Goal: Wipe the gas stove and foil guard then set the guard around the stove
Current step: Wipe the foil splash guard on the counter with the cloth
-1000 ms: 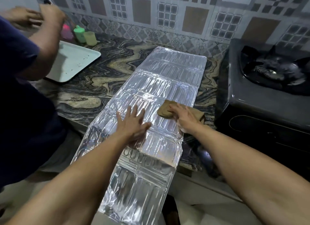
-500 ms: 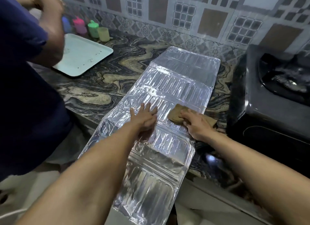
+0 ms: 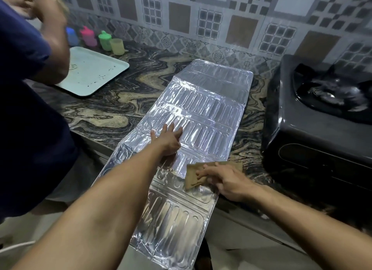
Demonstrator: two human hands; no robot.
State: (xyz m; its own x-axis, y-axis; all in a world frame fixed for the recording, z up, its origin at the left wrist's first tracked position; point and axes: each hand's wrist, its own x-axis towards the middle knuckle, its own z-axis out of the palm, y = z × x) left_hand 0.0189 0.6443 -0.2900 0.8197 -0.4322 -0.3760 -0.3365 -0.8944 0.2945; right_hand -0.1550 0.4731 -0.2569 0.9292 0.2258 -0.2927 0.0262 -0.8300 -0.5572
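The shiny foil guard [image 3: 203,106] lies unfolded flat across the marbled counter [image 3: 112,106], its near end hanging over the counter's front edge. My left hand [image 3: 168,138] rests flat on its middle, fingers spread. My right hand [image 3: 225,180] presses a brown cloth [image 3: 194,176] onto the guard's right edge, near the counter's front. The black gas stove [image 3: 314,121] stands to the right, apart from the guard, with its burner at the far right.
Another person in a dark blue shirt [image 3: 26,119] stands at the left, arms raised. A pale tray [image 3: 90,70] lies at the back left, with several coloured cups [image 3: 104,41] behind it. A tiled wall [image 3: 221,18] runs along the back.
My right hand has dragged the cloth toward me along the guard's right side. My left hand has stayed flat on the guard. The view has shifted.
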